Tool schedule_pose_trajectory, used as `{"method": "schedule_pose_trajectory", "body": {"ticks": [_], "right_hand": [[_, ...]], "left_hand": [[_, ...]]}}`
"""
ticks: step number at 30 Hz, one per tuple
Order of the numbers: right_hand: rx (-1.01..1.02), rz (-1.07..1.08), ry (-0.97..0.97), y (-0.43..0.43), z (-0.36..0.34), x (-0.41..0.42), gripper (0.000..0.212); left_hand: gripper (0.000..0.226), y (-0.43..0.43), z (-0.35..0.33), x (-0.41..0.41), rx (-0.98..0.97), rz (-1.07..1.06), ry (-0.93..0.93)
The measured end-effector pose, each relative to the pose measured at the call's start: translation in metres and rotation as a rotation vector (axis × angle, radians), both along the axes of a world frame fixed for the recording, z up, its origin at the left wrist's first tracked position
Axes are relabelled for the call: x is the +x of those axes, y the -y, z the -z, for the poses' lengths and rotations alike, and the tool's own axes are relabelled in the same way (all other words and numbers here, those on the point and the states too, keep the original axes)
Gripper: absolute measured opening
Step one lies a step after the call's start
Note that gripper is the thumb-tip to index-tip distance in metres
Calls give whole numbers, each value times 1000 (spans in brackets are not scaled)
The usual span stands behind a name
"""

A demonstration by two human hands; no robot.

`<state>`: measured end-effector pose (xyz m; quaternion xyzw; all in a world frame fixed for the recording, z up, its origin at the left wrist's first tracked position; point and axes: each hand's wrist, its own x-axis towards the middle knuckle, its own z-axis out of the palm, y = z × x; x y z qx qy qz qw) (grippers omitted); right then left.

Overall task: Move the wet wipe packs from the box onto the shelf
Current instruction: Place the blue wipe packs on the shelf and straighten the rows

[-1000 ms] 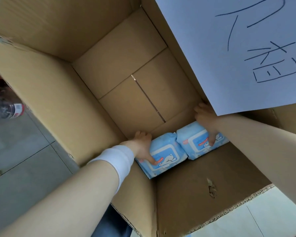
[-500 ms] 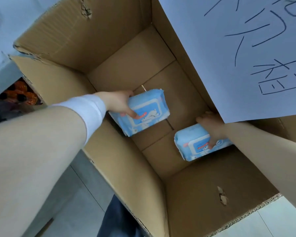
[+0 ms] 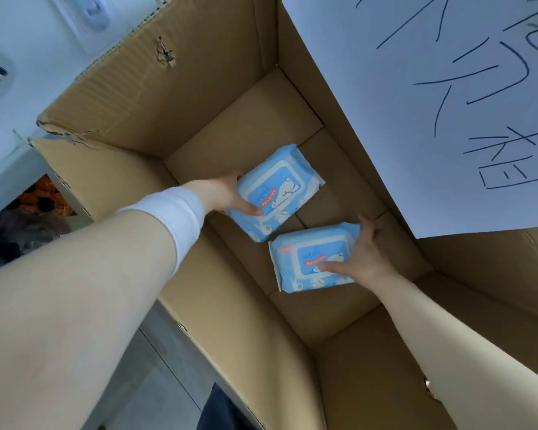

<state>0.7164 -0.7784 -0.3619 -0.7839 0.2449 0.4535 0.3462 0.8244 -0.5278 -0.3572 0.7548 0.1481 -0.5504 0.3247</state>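
A large open cardboard box (image 3: 131, 181) fills the view. Inside it, my left hand (image 3: 227, 193) grips one light-blue wet wipe pack (image 3: 280, 190) by its left end, thumb across its face, lifted above the box floor. My right hand (image 3: 364, 256) grips a second light-blue wet wipe pack (image 3: 311, 259) by its right end, thumb on its label, also raised off the bottom. The two packs sit close together, nearly touching at their corners. No other packs show on the box floor.
A white paper sheet (image 3: 432, 103) with handwritten characters is fixed to the box's right flap. At the upper left stands a pale shelf unit (image 3: 10, 156) with orange and dark items beneath it. Grey floor tiles (image 3: 156, 383) lie below the box.
Both hands have lifted their packs from the box's near corner. The left pack rose first; the right pack now comes up beside it. My head has tilted, showing more of the shelf.
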Motion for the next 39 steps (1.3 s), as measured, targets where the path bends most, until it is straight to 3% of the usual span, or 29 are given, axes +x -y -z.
{"method": "schedule_pose_trajectory", "body": {"ticks": [2,6,10,13,16,20,22,26,31,39], "right_hand": [[25,125,-50,0,5,-2,129],[13,283,-122,-3,2,-9,114],[107,465,-187,-11,-6,-29,47],[165,561,-127,-16,-11,-40,28],[193,569,-31,-22,-19,-41,35],[209,568,177,-21,-55,-39,53],[228,570,274,-15,-91,-39,51],[304,438,392,-7,-197,-50,43],[465,284,428,-28,-352,-80,53],[818,-73,475,-177,-523,-125,53]], "left_hand": [[52,-2,1,0,-5,-33,-10],[49,-4,-5,-1,-10,-206,21],[39,6,-19,-3,-74,-439,163],[44,14,-26,-8,-63,-430,322],[46,18,-43,-16,12,-374,502],[51,4,-93,-38,47,-435,728],[58,-10,-134,-56,41,-486,819],[59,-42,-242,-109,97,-598,973],[54,-108,-400,-203,102,-729,1119],[55,-261,-582,-360,96,-1218,1383]]}}
